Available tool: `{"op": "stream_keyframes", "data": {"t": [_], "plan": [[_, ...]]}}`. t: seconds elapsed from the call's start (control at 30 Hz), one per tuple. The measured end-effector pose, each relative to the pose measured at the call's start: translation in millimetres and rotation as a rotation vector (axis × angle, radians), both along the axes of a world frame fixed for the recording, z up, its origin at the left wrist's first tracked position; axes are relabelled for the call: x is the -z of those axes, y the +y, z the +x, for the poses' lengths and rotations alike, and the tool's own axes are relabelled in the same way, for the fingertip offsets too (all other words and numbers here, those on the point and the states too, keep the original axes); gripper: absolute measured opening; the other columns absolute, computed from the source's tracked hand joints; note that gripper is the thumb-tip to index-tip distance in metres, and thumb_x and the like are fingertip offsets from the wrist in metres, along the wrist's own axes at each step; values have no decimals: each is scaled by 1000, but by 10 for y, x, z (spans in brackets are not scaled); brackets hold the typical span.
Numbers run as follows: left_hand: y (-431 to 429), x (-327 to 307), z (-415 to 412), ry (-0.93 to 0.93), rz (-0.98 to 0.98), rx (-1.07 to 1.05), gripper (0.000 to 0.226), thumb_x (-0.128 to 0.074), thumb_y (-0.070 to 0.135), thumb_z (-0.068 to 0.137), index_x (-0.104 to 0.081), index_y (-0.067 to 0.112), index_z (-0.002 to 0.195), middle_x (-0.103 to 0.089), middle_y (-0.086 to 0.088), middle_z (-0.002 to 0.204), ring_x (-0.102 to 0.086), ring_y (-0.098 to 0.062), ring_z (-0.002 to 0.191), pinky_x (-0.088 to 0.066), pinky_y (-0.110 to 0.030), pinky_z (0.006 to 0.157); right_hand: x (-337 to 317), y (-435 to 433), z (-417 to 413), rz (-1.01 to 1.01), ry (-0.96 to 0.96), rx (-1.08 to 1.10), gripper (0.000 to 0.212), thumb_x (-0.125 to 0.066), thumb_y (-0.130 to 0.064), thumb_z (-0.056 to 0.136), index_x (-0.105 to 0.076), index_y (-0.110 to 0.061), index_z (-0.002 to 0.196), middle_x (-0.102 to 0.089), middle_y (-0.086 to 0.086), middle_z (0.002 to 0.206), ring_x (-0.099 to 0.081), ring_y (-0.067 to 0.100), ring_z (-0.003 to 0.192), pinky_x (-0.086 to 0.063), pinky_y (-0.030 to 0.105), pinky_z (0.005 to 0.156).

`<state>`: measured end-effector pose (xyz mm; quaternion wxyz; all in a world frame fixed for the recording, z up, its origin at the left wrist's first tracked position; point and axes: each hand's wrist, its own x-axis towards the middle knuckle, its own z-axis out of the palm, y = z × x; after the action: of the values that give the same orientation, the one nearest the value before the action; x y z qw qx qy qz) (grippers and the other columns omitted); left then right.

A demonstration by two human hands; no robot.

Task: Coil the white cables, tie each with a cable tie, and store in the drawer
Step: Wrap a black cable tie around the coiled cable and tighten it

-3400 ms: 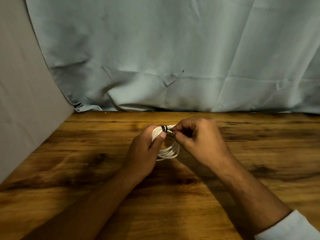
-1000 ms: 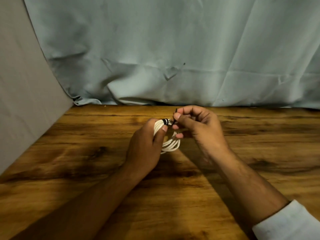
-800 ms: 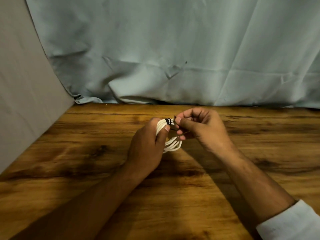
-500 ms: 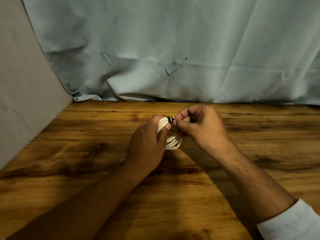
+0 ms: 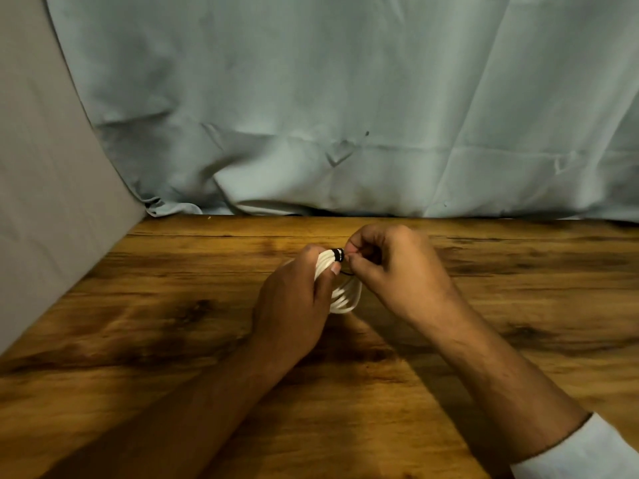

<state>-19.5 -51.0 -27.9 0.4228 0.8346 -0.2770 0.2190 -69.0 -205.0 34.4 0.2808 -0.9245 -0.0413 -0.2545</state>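
My left hand [image 5: 294, 305] grips the white cable coil [image 5: 345, 299] just above the tabletop [image 5: 173, 323]; my right hand [image 5: 394, 267], fingers curled, pinches the black cable tie [image 5: 338, 254] on that coil. I'd pull steadily, holding the loops bunched.

Left hand [image 5: 294, 305] gripping, right hand [image 5: 390, 271] pinching

The table [image 5: 173, 340] is seen to be wood, with dark streaked grain and a faint satin sheen. The backdrop cloth [image 5: 311, 98] at twelve o'clock is shown as matt, creased fabric, and the panel [image 5: 41, 167] at nine o'clock as smooth and matt. The white cable [image 5: 345, 299] is seen as smooth, slightly glossy plastic, the cable tie [image 5: 338, 255] as dull black, and the sleeve [image 5: 584, 454] at five o'clock as plain white cloth.
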Motion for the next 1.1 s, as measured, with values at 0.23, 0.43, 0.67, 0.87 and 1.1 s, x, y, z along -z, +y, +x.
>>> {"op": "stream_keyframes", "data": {"t": [0.23,0.43,0.67,0.87,1.1], "plan": [[-6,-5,-7,35,-15,30,30,-42,45,97,-61,28,111,-68,8,91,-65,-13,82,-53,-45,68,3,28,36,56,-32,-44,9,-74,-17,89,-75,-23,82,-73,-8,71,-68,5,67,-58,35,65],[20,-8,-3,76,-124,59,20,-49,41,102,-63,26,104,-69,8,83,-65,-7,75,-53,-45,66,60,-68,69,271,41,-46,12,-79,-15,88,-77,-23,80,-68,-10,63,-61,0,59,-47,22,56],[6,-6,10,63,-78,34,28,-44,47,99,-61,26,108,-69,7,85,-66,-12,77,-53,-45,67,22,-97,50,135,10,-55,13,-76,-12,88,-76,-22,80,-72,-8,68,-68,7,61,-56,31,59],[15,-12,2,63,-87,30,28,-44,47,99,-61,26,107,-68,7,84,-65,-11,76,-53,-44,67,-4,-120,43,129,-22,-120,10,-75,-13,89,-76,-22,84,-72,-7,70,-70,11,67,-60,40,67],[19,-17,-17,59,-70,64,31,-43,48,99,-61,25,109,-68,6,86,-65,-12,77,-53,-46,68,3,-125,44,43,-2,-129,11,-76,-14,90,-77,-25,87,-71,-9,73,-65,3,66,-53,28,63]]}}
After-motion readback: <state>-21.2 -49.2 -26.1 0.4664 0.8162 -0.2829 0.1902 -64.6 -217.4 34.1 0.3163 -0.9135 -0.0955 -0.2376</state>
